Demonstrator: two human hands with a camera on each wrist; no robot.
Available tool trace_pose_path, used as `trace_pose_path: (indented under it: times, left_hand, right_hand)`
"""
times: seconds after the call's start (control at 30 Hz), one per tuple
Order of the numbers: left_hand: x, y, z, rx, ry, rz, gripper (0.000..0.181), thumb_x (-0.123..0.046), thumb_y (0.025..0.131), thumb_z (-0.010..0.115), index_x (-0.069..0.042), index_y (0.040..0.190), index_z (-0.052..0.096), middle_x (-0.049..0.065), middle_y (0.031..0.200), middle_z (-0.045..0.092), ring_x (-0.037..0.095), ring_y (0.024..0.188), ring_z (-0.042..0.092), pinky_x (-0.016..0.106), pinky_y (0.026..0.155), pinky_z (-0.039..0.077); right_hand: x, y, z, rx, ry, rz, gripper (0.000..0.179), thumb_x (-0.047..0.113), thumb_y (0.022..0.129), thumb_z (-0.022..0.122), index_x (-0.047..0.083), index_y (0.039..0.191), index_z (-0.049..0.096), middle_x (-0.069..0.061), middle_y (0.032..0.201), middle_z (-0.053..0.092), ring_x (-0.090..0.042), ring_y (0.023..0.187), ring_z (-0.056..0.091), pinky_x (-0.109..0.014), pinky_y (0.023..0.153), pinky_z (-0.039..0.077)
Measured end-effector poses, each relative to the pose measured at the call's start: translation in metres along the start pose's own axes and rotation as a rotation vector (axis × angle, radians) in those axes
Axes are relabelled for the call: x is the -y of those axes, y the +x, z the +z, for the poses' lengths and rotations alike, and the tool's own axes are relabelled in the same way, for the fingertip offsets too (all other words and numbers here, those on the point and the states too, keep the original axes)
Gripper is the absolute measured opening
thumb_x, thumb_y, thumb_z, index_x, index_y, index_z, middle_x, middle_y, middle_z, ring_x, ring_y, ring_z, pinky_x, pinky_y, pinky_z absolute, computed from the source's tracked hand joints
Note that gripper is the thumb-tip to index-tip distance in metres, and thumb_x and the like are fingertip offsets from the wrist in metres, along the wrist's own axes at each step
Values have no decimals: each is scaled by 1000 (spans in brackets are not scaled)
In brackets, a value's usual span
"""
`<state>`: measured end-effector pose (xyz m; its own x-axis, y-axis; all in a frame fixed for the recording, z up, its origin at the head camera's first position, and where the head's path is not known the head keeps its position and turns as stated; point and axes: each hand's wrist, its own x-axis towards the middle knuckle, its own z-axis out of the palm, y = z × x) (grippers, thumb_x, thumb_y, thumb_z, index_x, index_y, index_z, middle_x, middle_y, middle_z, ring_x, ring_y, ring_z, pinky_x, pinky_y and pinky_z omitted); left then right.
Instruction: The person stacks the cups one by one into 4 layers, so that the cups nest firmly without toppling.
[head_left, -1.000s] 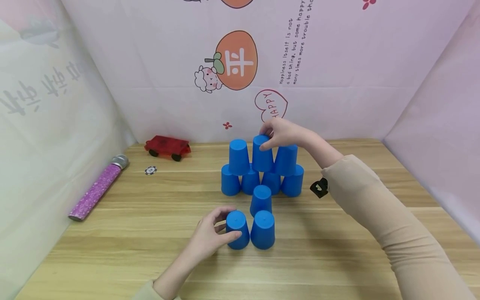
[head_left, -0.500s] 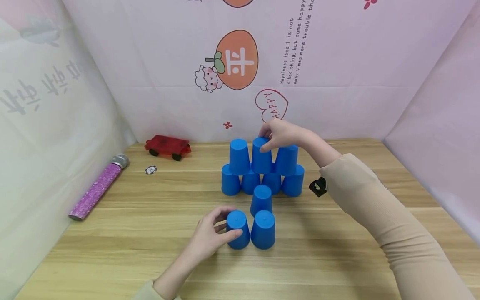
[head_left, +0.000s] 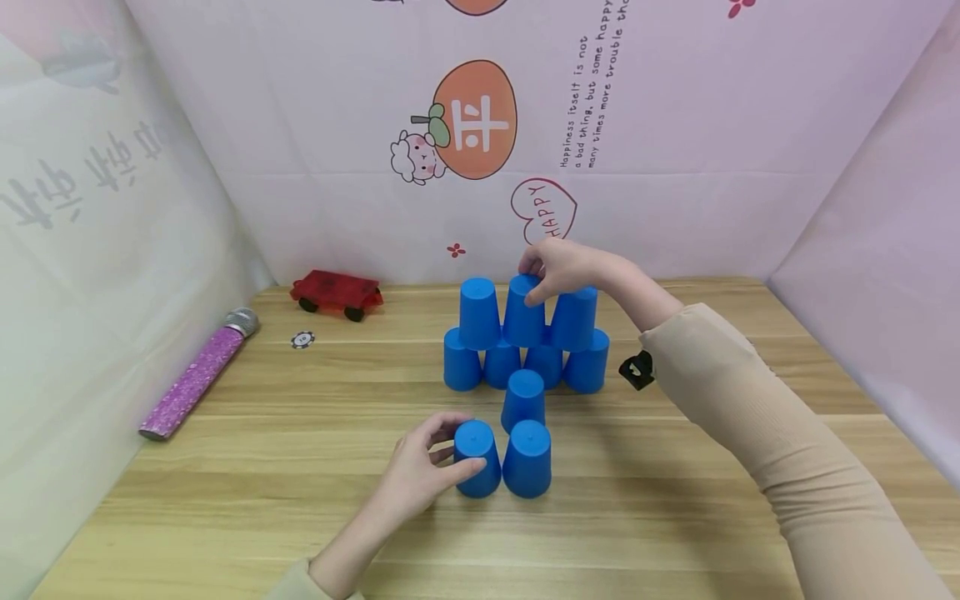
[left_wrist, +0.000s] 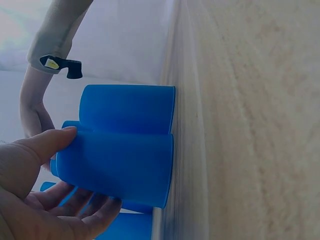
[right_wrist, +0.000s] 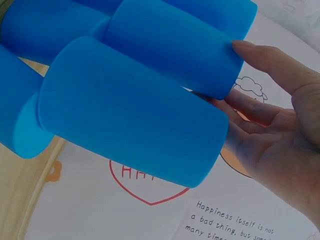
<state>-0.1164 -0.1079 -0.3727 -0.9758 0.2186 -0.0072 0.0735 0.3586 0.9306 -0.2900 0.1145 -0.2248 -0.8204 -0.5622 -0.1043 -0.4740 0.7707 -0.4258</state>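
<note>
Several upside-down blue cups (head_left: 585, 367) stand in a row, with three more upside down on top of them. My right hand (head_left: 566, 268) holds the middle upper cup (head_left: 524, 321) near its top, thumb on the near side. In the right wrist view, the right-hand upper cup (right_wrist: 130, 110) hides part of the held one. Three other blue cups stand nearer. My left hand (head_left: 422, 467) grips the front left cup (head_left: 477, 471), thumb and fingers on opposite sides, as the left wrist view also shows. Beside it is the front right cup (head_left: 527, 467), with the third cup (head_left: 523, 400) just behind.
A red toy car chassis (head_left: 336, 292) with black wheels sits at the back left. Near it lie a small round chip (head_left: 302, 339) and a purple glittery microphone (head_left: 197, 379). A black device (head_left: 637, 370) shows at the right sleeve. Printed cloth (head_left: 660, 208) walls the table.
My right hand has lowered the middle upper cup slightly, level with its neighbours, and still holds it. The left hand keeps its grip on the front left cup.
</note>
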Motion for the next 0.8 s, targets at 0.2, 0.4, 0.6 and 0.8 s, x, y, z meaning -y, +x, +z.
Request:
trace_pose_path:
  times: [0.2, 0.4, 0.6, 0.8]
  left_hand:
    - [1, -1, 1, -12, 0, 13, 47, -24, 79, 76, -11, 120, 57, 10, 119, 60, 27, 112, 57, 47, 92, 51]
    - [4, -1, 1, -32, -22, 35, 44, -24, 78, 77, -12, 117, 59, 8, 116, 62, 26, 109, 58, 46, 90, 53]
    - [4, -1, -1, -76, -23, 29, 46, -28, 77, 78, -15, 118, 60, 4, 117, 62, 24, 109, 58, 42, 89, 54]
    - [-1, 2, -8, -132, -32, 13, 44, -26, 77, 78, -16, 116, 61, 2, 115, 63, 23, 107, 59, 43, 90, 53]
  right_hand:
    - [-3, -3, -2, -18, 26, -6, 60, 20, 82, 71, -4, 131, 47, -23, 129, 55, -37, 118, 55, -50, 98, 47]
    - [-9, -9, -5, -67, 60, -30, 64, 23, 82, 71, -1, 135, 44, -22, 132, 53, -37, 122, 51, -51, 100, 45]
    - [-16, -20, -12, -185, 130, -60, 63, 27, 85, 68, 2, 136, 42, -20, 135, 51, -35, 125, 48, -50, 104, 42]
    - [-22, -38, -13, -399, 293, -75, 58, 29, 89, 64, 3, 136, 43, -19, 137, 49, -33, 128, 46, -48, 109, 37]
